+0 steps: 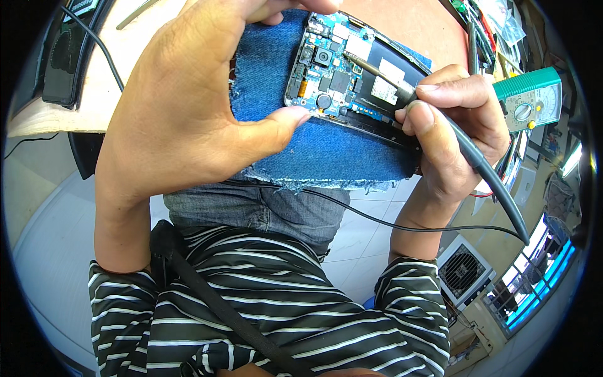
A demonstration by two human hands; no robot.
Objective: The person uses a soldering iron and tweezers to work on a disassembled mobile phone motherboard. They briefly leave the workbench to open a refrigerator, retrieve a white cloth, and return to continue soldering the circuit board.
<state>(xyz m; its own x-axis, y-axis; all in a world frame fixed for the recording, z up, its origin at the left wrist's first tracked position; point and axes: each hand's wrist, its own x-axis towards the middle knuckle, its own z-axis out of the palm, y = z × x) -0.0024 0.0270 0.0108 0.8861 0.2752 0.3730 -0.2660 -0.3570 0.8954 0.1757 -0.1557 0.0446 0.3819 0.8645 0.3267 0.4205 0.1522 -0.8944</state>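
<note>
An opened smartphone (pixel 340 81) with its blue circuit board bared lies at a slant on a piece of blue denim (pixel 264 78). My left hand (pixel 173 97) spans the phone's left end, the thumb pressed at its lower left corner and the fingers by its upper edge, partly cut off by the frame. Between the thumb and fingers of my right hand (pixel 461 119) is a soldering iron (pixel 480 160), held like a pen. Its metal tip reaches over the board, right of the round camera module; whether it touches cannot be made out.
A green-cased analog multimeter (pixel 529 103) stands beyond my right hand. Pliers and other tools (pixel 482 38) crowd the upper right. The iron's black cord (pixel 377 220) loops across my lap. A black device (pixel 66 69) sits at the table's left edge, and a boxy fan unit (pixel 465 270) lower right.
</note>
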